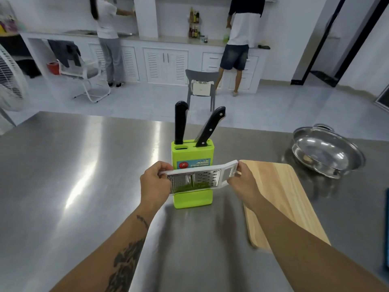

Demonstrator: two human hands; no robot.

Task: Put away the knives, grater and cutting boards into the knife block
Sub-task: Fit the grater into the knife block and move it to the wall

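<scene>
At frame centre, a white-framed grater [199, 178] is held crosswise in front of the green knife block [192, 157]. The left hand [154, 182] grips its left end with curled fingers; the right hand [242, 179] pinches its right end, beside the handle opening. The grater covers the middle of the block's front face, so the label there is only partly visible and too small to read. Two black-handled knives stand in the block's top slots: the left knife [180, 122] upright, the right knife [210, 127] leaning toward the right of the frame; their blades are hidden inside the block. A wooden cutting board [280, 192] lies flat on the steel table [63, 175], right of centre, just beside the block; the right forearm crosses its near left part. A steel pan [326, 153] sits on the table at right, well apart from the block. A blue object at the right edge is cut off and cannot be identified. Beyond the table stand a grey chair [201, 77], a white chair [88, 74] and, cut off at the left edge, a fan [10, 79]. Two people stand at the far counter in the upper frame, facing away.
</scene>
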